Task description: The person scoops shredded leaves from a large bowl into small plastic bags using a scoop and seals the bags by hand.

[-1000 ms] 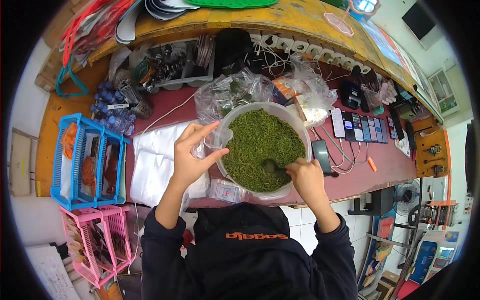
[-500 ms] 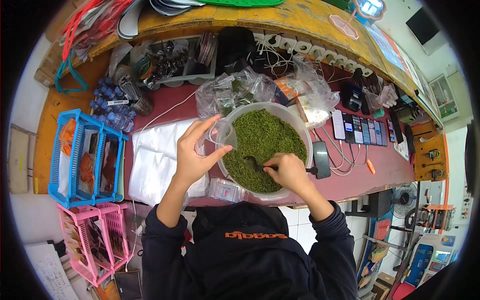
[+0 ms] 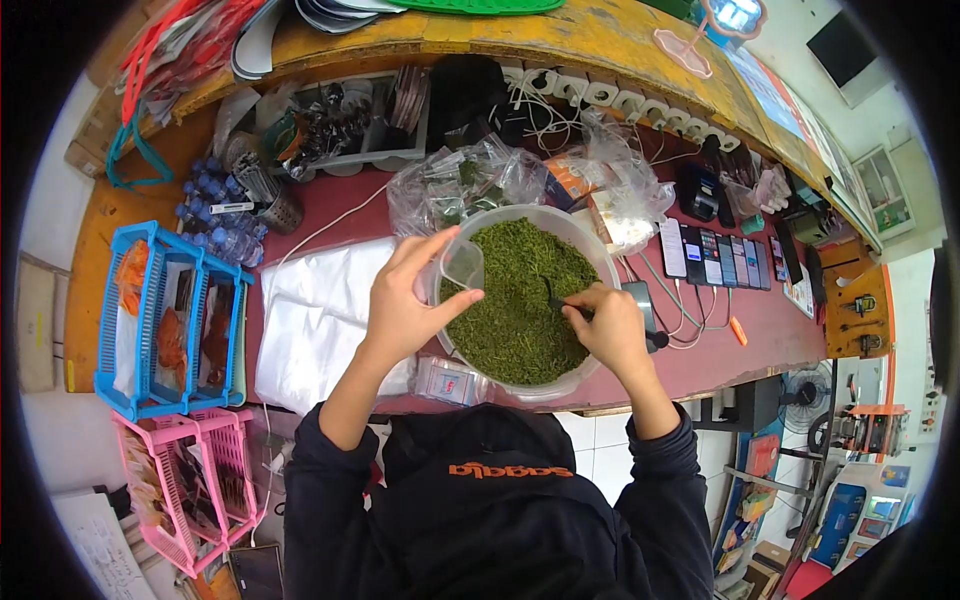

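A round, clear plastic tub [image 3: 600, 258] full of dry, chopped green leaf [image 3: 515, 335] stands in front of me. My left hand [image 3: 405, 305] grips a small clear plastic cup [image 3: 462, 264] between thumb and fingers, tilted over the tub's left side. Whether the cup holds anything is hard to see. In my right hand [image 3: 610, 325] is a black spoon [image 3: 551, 294], pinched by its handle, its head down at the leaf right of the middle. The handle's end sticks out past the hand near a dark phone [image 3: 640, 300].
White plastic bags [image 3: 325, 320] lie to the left, and a small packet [image 3: 450, 382] sits before the tub. Behind it are clear bags with green leaf [image 3: 465, 180]. Several phones [image 3: 715, 262] with cables line the right. Blue [image 3: 150, 320] and pink baskets [image 3: 190, 490] stand left.
My right hand has moved the spoon to the right and slightly up across the leaf. My left hand has brought the cup a little to the right, further over the tub.
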{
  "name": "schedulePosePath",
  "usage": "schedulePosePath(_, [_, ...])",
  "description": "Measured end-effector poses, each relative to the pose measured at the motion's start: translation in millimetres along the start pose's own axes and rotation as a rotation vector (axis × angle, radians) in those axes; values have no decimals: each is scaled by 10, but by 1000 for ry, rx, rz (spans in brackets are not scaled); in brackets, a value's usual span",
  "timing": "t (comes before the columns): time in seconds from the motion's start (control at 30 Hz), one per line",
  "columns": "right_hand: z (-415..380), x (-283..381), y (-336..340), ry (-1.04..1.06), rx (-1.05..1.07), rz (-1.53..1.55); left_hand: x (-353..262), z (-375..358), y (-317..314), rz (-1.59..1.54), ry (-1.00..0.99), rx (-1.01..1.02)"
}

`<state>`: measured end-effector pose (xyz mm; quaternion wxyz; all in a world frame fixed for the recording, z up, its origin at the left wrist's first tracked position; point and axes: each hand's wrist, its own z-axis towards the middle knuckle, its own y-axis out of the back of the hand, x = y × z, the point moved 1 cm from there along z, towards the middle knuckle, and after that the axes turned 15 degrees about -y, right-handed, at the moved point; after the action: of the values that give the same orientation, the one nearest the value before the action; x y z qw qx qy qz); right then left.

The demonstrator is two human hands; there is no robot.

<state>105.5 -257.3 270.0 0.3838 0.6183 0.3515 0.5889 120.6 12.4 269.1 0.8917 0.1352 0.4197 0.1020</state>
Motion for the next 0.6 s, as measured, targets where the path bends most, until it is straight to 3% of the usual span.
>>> schedulePosePath(0.1, [-51,26,127,15,-77,20,-103,29,-146,257,62,202])
schedulePosePath(0.2, [-131,163,267,21,-239,58,-152,51,-362,283,138,331])
schedulePosePath(0.33, [-195,295,254,176,-480,-40,-167,114,-576,289,187,428])
schedulePosePath(0.47, [-193,274,277,190,-532,-67,-114,83,-618,306,146,385])
schedulePosePath(0.6, [-192,226,470,9,-388,-101,-93,12,-564,466,62,313])
